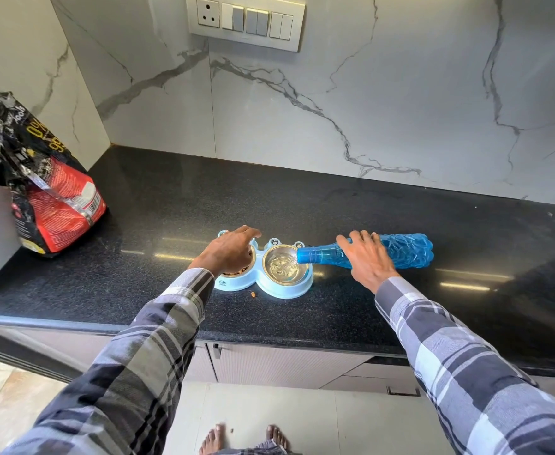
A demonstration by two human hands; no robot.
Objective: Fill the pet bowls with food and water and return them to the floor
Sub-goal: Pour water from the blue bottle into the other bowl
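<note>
While water runs from a tipped blue bottle (400, 251) gripped in the right hand (366, 262), double pet bowl (269, 284) on black speckled bench (400, 208), left hand (232, 252) resting loose-fingered over the kibble side, food bag (46, 192) far left, marble-veined wall (368, 93), switch panel (245, 19), tiled floor (269, 415).

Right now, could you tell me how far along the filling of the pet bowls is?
Food looks done: the left bowl holds kibble under the left hand, and the food bag stands aside. Water is in hand: the right hand tips the blue bottle into the right bowl, which holds some water. Left: returning the feeder to the floor; one kibble lies on the counter.
</note>
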